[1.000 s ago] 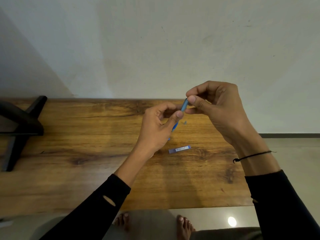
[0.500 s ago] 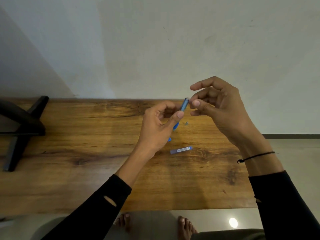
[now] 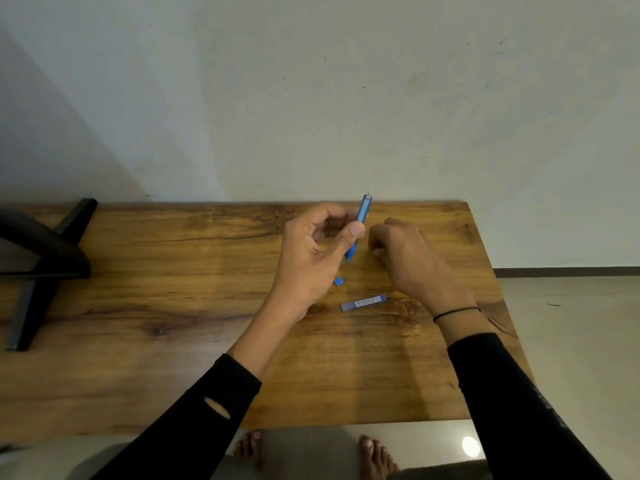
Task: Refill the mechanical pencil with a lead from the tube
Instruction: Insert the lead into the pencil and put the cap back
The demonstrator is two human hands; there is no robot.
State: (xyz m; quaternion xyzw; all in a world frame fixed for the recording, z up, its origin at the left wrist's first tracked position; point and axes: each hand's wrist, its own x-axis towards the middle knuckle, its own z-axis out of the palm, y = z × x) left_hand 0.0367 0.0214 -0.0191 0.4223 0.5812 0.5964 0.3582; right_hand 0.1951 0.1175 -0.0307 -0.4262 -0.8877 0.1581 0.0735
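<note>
The left hand (image 3: 311, 258) pinches the slim blue mechanical pencil (image 3: 358, 227) nearly upright, writing tip down over the brown wooden desk (image 3: 173, 306). The right hand (image 3: 408, 258) rests curled beside it; whether it holds anything cannot be told. The small purple lead tube (image 3: 363, 302) lies flat, long axis running left-right, near a small blue cap (image 3: 338, 281).

blue pencil (image 3: 362, 216), purple lead tube (image 3: 363, 302), brown wood-grain table (image 3: 173, 306), black sleeves (image 3: 194, 420).

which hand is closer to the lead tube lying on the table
Right, narrowly. The right hand is lowered to the table just up and right of the lead tube; the left hand holds the pencil above it.
</note>
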